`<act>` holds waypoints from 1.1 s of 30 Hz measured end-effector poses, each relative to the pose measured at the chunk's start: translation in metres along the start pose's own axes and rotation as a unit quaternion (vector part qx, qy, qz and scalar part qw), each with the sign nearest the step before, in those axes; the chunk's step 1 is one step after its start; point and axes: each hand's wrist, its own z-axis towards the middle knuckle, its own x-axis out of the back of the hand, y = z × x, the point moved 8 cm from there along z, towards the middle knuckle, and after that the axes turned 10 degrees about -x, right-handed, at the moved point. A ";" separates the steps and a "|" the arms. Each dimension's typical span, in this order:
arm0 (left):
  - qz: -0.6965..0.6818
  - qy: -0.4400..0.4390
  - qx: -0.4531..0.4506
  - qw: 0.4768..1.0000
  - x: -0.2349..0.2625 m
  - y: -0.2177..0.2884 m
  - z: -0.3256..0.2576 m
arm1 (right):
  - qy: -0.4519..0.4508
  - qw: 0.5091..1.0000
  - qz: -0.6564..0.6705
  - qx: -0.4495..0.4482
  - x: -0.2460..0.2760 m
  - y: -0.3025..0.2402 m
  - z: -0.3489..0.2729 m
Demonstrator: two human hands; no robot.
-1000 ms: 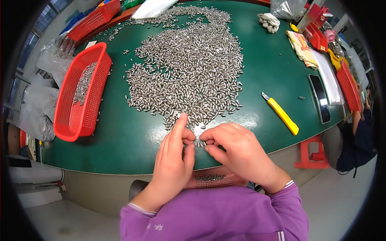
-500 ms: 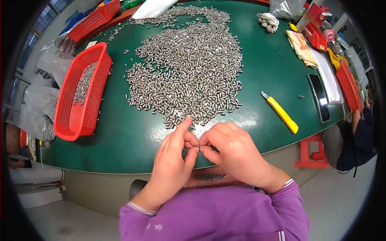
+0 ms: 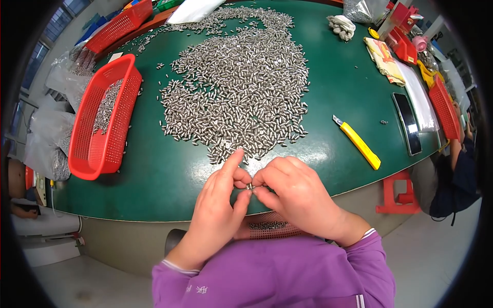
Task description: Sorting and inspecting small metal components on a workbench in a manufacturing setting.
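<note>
Between the fingertips of both hands is a small silvery metal part, just above the near edge of the green table. My left hand pinches its left side with thumb and a curled finger, the index finger pointing up and away. My right hand pinches the other side with thumb and fingertips. Most of the part is covered by the fingers. Just beyond my hands spreads a wide pile of small bullet-shaped metal parts.
A red perforated basket with more metal parts stands on the left. To the right lie a yellow utility knife, blade out, a phone and a glove. Another basket sits below the table edge. A person is at far right.
The metal part shows a little more between my fingertips, which have shifted slightly left. The pile and the other things lie as before.
</note>
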 end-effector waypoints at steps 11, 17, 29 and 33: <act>0.113 0.027 -0.113 0.987 -0.002 0.012 0.000 | -0.002 0.999 -0.040 0.007 0.001 -0.001 0.000; 0.079 0.035 -0.091 0.992 -0.002 0.006 -0.003 | 0.003 0.998 -0.067 -0.015 0.004 -0.004 -0.003; 0.083 0.041 -0.075 0.993 -0.001 0.002 -0.008 | -0.038 0.999 -0.003 -0.019 0.002 -0.001 0.003; 0.077 0.032 -0.061 0.995 0.003 0.002 -0.008 | -0.001 1.000 0.027 -0.008 0.006 0.001 0.000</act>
